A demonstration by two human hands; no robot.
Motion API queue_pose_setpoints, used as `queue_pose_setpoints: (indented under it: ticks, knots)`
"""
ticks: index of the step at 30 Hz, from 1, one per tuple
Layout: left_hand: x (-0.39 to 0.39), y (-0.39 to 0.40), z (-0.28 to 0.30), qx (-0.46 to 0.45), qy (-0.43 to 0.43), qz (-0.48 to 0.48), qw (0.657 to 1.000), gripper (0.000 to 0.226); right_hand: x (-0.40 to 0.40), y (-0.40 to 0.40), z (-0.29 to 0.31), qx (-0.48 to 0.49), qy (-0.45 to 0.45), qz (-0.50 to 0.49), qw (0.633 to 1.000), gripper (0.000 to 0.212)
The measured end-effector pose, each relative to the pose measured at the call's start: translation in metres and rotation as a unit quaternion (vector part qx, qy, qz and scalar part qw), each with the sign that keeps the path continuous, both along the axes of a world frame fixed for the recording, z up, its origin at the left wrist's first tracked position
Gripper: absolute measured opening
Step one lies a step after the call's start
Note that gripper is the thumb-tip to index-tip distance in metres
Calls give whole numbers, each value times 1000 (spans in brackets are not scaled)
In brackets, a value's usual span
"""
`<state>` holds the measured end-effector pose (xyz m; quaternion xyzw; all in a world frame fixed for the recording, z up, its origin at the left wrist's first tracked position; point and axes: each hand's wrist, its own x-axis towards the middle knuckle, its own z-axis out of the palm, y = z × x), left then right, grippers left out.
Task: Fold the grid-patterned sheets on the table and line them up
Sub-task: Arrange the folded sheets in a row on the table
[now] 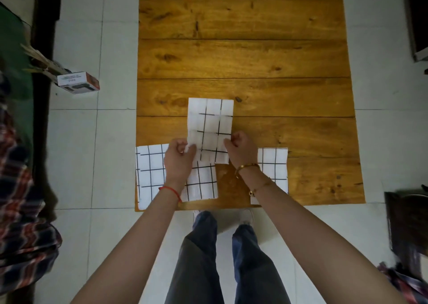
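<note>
A narrow white sheet with a black grid [210, 127] lies lengthwise on the wooden table [266, 56], reaching away from me. My left hand [179, 159] pinches its near left edge and my right hand [238, 148] pinches its near right edge. Three more grid sheets lie flat along the table's near edge: one at the left corner [150, 174], one just right of my left wrist [202, 181], and one [275, 165] partly hidden under my right forearm.
The table stands on a pale tiled floor [92, 160]. A small white and orange box [77, 82] sits at the left beside a dark cabinet edge. Plaid cloth [20, 222] hangs at the left, dark furniture [407, 220] at the right. My legs stand at the table's near edge.
</note>
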<state>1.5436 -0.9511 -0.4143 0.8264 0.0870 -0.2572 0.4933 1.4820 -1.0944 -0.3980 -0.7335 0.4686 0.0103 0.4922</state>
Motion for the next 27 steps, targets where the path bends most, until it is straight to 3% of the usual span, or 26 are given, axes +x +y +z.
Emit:
queue_pose_setpoints:
  ticks: [6, 16, 20, 27]
  knots:
    - [78, 31, -2, -70, 68, 98, 990, 25, 85, 28, 0, 67, -16, 41, 997, 20]
    - [138, 78, -10, -108, 123, 140, 977, 41, 150, 54, -25, 170, -12, 98, 981, 13]
    - [140, 87, -19, -74, 118, 132, 981, 48, 152, 53, -41, 149, 30, 89, 984, 15]
    - [131, 86, -35, -8, 130, 86, 988, 35, 145, 45, -60, 74, 103, 82, 989, 24]
